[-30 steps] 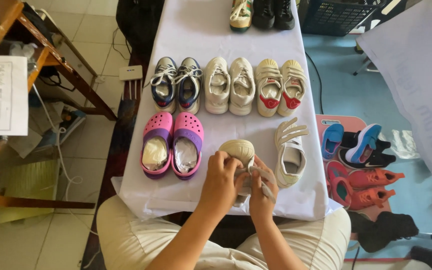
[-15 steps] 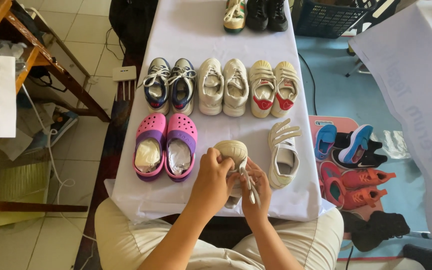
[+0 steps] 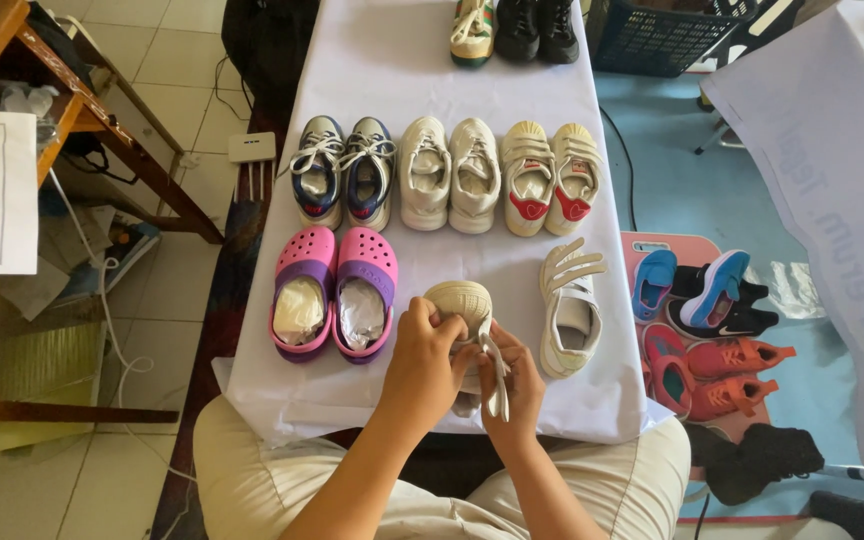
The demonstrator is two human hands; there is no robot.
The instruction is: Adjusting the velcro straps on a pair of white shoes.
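Since a second ago little has changed: my left hand [image 3: 427,360] and right hand [image 3: 514,385] still hold the cream shoe [image 3: 464,305] at the near edge of the table [image 3: 402,70], only my fingers have shifted along its white strap [image 3: 497,375]. Both hands are closed around the shoe, toe pointing away from me. Its mate [image 3: 570,310] lies just to the right, straps open. The pink clogs [image 3: 337,290] sit just left. Beyond stand navy sneakers [image 3: 344,170], white sneakers [image 3: 449,172] and cream-and-red sneakers [image 3: 550,175]. Nothing lies between my hands and them.
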